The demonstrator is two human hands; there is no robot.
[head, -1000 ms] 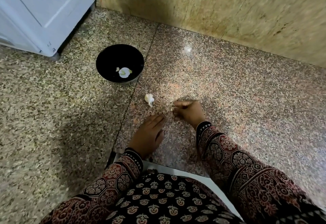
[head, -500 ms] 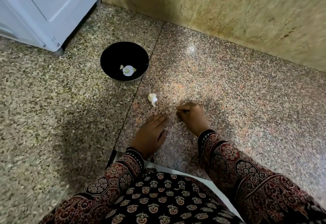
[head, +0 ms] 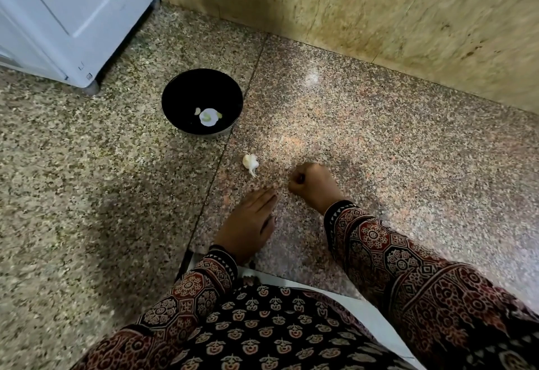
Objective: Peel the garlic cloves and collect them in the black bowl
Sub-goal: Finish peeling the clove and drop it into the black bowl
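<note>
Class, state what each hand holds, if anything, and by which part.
The left hand lies flat on the floor, holding nothing. The right hand is curled into a fist; anything inside is hidden. The garlic lies untouched.

Black bowl (head: 180, 92) sits upright on floor, approx 10 o'clock of view ctr. Few pale peeled cloves (head: 207, 116) lie at its bottom. One unpeeled white garlic clove (head: 250, 161) lies on floor at bowl's 5 o'clock, near but apart, papery tail pointing 5 o'clock.

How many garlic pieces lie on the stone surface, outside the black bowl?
1. The garlic piece lies between the black bowl and the right hand, touching neither. The curled fist may hide another.
</note>
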